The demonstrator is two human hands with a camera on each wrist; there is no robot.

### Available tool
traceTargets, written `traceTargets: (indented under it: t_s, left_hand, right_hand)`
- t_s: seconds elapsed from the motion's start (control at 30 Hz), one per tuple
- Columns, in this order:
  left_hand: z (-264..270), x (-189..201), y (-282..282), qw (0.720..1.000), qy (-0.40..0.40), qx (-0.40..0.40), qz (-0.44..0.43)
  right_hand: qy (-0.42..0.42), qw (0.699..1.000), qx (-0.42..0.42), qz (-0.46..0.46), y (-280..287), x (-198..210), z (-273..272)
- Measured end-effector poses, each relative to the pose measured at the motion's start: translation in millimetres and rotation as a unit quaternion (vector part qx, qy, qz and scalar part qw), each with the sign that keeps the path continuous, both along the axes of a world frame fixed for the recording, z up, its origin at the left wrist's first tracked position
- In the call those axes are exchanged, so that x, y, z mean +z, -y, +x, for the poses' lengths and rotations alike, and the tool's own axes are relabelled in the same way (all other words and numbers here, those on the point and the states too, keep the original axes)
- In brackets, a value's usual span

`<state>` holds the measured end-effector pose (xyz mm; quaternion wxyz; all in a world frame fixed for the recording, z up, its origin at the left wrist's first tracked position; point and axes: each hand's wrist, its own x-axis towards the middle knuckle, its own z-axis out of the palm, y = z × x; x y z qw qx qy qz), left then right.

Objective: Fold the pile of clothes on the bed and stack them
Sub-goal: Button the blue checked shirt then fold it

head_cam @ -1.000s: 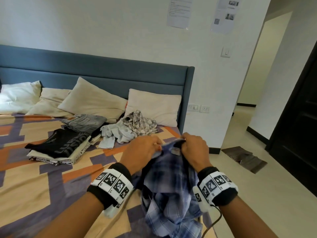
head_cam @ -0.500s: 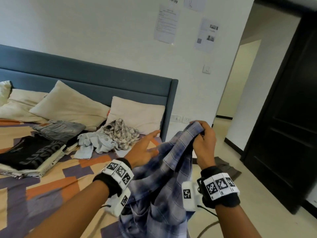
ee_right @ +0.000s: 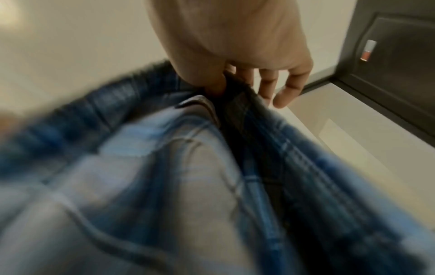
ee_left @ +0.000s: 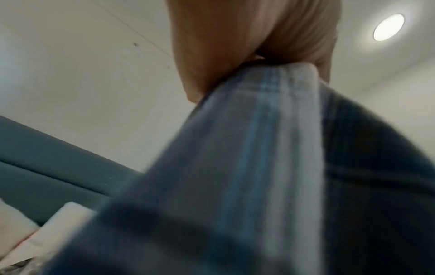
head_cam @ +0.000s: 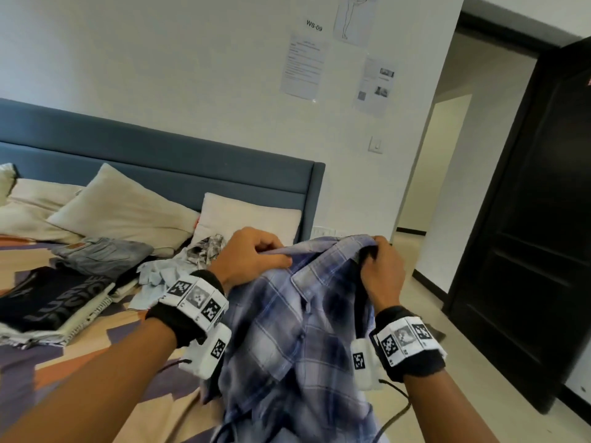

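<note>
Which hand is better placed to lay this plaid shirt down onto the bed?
Probably the left hand: it grips the plaid shirt on the side over the bed, while the right hand holds it out over the floor.

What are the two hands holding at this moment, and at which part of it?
Both hold the blue plaid shirt by its top edge: the left hand grips the left side near the collar, the right hand pinches the right side. The rest hangs down.
</note>
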<state>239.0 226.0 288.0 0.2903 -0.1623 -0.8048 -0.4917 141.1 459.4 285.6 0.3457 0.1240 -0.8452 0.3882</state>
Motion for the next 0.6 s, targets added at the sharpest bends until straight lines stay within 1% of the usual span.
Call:
traceTargets:
  t_s: [0.03,0.07,0.1,0.13,0.2,0.27,0.3,0.33,0.4,0.43,0.47,0.5,0.53,0.57,0.6]
  left_hand:
    - [10,8,0,1.000,0.000,-0.028,0.007]
    - [21,15,-1,0.998,0.009,-0.066,0.012]
    - [32,19,-4,0.993,0.029,-0.110,0.019]
    - [39,19,-6,0.985,0.060,-0.161,0.030]
    - [50,4,-8,0.956,0.167,-0.236,0.044]
    - [59,-18,-8,0.929,0.280,-0.242,-0.002]
    - [61,-30,-7,0.918,0.318,-0.234,-0.029]
    - [63,-40,-2,0.917,0.329,-0.221,-0.039]
    - [68,-50,13,0.922,0.331,-0.197,-0.024]
    - [71,-49,23,0.924,0.331,-0.192,0.006]
    - [72,-45,31,0.931,0.317,-0.177,0.033]
    - [71,-39,41,0.947,0.283,-0.141,0.061]
    - [72,-28,49,0.965,0.225,-0.096,0.094]
    - [74,-14,56,0.980,0.150,-0.048,0.120]
    - [78,4,62,0.989,0.072,-0.006,0.131]
  right_hand:
    - [0.010,0.998,-0.032,0.059,6,-3,0]
    - [0.016,0.995,-0.031,0.090,15,-5,2]
    - [0.023,0.996,-0.005,0.090,23,-4,3]
    - [0.035,0.997,0.030,0.064,32,-1,4]
    - [0.046,0.995,0.082,-0.018,48,13,11]
    - [0.019,0.992,0.108,-0.061,58,33,16]
    - [0.003,0.991,0.113,-0.067,60,44,18]
    - [-0.009,0.991,0.112,-0.070,60,54,20]
    - [-0.024,0.992,0.098,-0.077,55,71,23]
    - [-0.026,0.992,0.088,-0.084,52,78,24]
    - [-0.024,0.992,0.079,-0.095,49,82,23]
    - [-0.016,0.991,0.069,-0.111,46,85,23]
    - [-0.005,0.990,0.059,-0.131,44,86,21]
    - [0.011,0.987,0.052,-0.153,43,85,19]
    - [0.029,0.983,0.049,-0.174,42,82,15]
